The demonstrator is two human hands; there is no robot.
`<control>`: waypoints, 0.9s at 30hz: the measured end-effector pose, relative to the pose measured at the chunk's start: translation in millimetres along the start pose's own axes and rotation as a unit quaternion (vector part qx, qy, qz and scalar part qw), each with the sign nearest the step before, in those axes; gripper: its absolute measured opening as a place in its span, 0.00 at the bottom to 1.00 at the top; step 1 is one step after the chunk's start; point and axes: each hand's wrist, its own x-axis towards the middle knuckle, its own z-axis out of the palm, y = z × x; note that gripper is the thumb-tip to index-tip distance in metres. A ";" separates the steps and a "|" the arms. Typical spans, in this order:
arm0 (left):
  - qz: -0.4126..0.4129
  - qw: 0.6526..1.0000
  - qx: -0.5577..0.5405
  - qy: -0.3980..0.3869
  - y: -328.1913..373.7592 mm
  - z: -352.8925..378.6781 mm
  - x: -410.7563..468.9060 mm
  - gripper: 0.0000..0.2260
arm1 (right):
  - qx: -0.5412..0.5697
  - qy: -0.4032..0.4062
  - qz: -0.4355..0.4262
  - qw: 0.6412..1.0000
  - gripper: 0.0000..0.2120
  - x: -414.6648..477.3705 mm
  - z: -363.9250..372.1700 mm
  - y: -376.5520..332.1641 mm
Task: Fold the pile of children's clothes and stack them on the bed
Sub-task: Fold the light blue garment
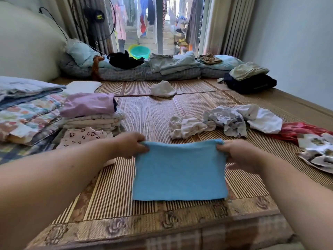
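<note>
Pinching the far corners of the sky-blue fabric garment (180, 170), stretched between my left hand (129, 144) and right hand (237, 154) over the striped bamboo mat (153, 120), I'd keep tension even (no sagging middle), then fold its top edge down squarely.

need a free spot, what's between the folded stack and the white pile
Only bare mat between the stack and the pile, as the head view shows.
</note>
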 end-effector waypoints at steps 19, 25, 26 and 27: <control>0.138 0.957 0.256 0.009 -48.4 81.9 -23.0 0.17 | -0.352 0.019 -0.135 0.926 0.08 11.8 44.7 77.0; 0.062 0.990 -0.064 0.107 1.5 37.4 -31.7 0.19 | -0.073 0.126 -0.150 0.978 0.10 -15.6 43.4 6.2; 0.058 0.985 -0.111 0.121 15.5 27.3 -36.3 0.17 | -0.028 0.131 -0.142 0.981 0.09 -21.2 44.7 -5.7; 0.046 0.976 -0.163 0.134 29.5 17.7 -41.6 0.16 | 0.014 0.126 -0.127 0.984 0.09 -26.9 47.1 -17.7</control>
